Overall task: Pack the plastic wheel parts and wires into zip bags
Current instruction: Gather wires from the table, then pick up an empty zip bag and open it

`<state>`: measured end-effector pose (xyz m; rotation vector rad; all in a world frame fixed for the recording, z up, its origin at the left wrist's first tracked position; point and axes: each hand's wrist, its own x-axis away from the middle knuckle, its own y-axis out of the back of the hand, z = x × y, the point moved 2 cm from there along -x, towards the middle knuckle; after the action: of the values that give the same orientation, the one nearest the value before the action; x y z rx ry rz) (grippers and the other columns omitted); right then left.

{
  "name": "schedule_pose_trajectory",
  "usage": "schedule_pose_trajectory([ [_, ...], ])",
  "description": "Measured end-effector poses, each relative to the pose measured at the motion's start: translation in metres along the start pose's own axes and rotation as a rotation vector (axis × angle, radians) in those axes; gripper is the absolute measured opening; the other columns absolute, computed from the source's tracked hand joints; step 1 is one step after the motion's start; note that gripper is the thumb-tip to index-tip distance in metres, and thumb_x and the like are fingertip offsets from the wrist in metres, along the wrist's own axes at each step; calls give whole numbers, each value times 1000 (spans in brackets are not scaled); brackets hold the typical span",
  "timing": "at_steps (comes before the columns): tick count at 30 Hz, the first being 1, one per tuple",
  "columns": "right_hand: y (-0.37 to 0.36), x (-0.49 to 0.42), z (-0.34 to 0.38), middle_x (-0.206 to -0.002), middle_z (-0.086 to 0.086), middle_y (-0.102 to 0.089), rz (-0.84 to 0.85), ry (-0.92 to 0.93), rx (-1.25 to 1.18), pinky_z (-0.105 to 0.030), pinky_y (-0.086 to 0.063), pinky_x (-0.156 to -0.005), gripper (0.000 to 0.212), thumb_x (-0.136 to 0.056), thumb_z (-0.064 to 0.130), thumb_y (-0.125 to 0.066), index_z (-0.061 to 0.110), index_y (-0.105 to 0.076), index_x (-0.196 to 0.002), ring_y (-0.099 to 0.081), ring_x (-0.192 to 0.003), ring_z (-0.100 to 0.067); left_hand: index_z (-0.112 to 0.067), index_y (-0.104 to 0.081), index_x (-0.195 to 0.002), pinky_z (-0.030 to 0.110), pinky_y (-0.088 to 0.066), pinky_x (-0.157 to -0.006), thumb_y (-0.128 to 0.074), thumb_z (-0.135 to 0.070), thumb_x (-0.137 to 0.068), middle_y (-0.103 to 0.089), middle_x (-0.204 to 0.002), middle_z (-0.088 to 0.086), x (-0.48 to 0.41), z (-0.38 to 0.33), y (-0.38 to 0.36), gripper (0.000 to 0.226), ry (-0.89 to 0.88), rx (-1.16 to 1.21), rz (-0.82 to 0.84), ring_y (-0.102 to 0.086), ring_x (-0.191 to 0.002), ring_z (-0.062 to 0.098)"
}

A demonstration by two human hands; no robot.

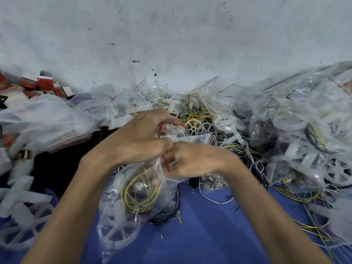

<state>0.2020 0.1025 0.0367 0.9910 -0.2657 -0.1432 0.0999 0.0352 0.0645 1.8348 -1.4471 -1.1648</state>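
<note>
Currently, left hand [141, 139] and right hand [196, 161] pinch the mouth of a zip bag [112, 199] at frame centre, loaded with wheel parts [116, 231] and yellow wire [141, 195]. Filled bags [304, 119] lie at right; loose wheels [202, 128] and wires [196, 113] above centre are not yet packed.

a clear zip bag [133, 206] with a red seal strip holds yellow wire [141, 195] and translucent white wheels [116, 231] over blue cloth [209, 235].

No text, label or number could be read, red-and-white cartons [44, 81] at far left were too blurred for their print, the clear zip bag [122, 216] at centre bore no legible marking.
</note>
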Motion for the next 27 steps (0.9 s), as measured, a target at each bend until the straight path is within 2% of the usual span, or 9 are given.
schedule_pose_trajectory([
  [1,8,8,-5,-86,16,-66,3,16,-49,-4,-43,-74,9,-90,18,-59,22,-65,-86,-57,-78,12,-37,-55,-108,9,-37,-83,-52,-29,-69,-57,-114,-12,-1,1,1,40,0,-16,-6,-51,-107,6],
  [3,22,23,-25,-114,13,-65,-61,-1,-116,-13,-44,-93,31,-85,27,-65,22,-64,-116,-59,-105,4,-32,-57,-115,1,-32,-79,-47,-31,-64,-54,-113,-14,-1,3,2,52,0,-43,-24,-49,-104,2],
  [7,43,49,-70,-100,11,-72,-282,-108,-328,-13,-50,-84,32,-75,37,-68,27,-69,-106,-67,-93,-2,-27,-58,-119,6,-34,-81,-42,-31,-62,-57,-114,-12,1,0,2,60,-28,-67,-23,-49,-105,3],
  [10,45,54,-132,-105,3,-70,-471,-370,-179,-22,-49,-91,36,-81,37,-65,18,-67,-112,-65,-90,-7,-29,-58,-120,0,-32,-80,-42,-30,-63,-55,-112,-15,1,0,2,59,-32,-72,-16,-49,-105,2],
  [14,20,52,-210,-123,-15,-60,-616,-847,18,-33,-42,-98,41,-90,35,-59,8,-59,-122,-56,-112,-27,-31,-57,-120,8,-33,-83,-43,-31,-63,-53,-112,-19,1,1,3,59,-28,-85,-21,-49,-104,-1],
  [19,-7,25,-225,-127,-14,-58,-493,-776,133,-40,-41,-100,41,-90,32,-56,14,-56,-126,-50,-119,-30,-37,-55,-117,-1,-30,-80,-46,-32,-67,-50,-111,-26,-1,2,-1,51,-25,-71,-17,-47,-101,-11],
  [21,-4,24,-222,-119,-11,-63,-496,-702,64,-32,-46,-92,34,-87,25,-61,12,-62,-118,-56,-110,-27,-39,-55,-113,-6,-28,-77,-55,-23,-81,-47,-107,-31,-1,2,-3,36,-32,-40,-17,-44,-95,-24],
  [24,4,32,-219,-121,-2,-62,-447,-600,-15,-19,-37,-85,36,-87,27,-63,12,-62,-120,-54,-114,-19,-41,-56,-109,-6,-30,-72,-58,-10,-82,-48,-108,-33,-1,6,-4,41,-35,-13,-17,-40,-90,-33],
  [27,15,34,-223,-121,-10,-62,-736,-620,51,-24,-42,-87,32,-88,23,-60,10,-63,-117,-56,-110,-25,-45,-56,-107,3,-35,-75,-54,-27,-77,-53,-113,-27,0,6,-1,35,-28,6,4,-45,-99,-22],
])
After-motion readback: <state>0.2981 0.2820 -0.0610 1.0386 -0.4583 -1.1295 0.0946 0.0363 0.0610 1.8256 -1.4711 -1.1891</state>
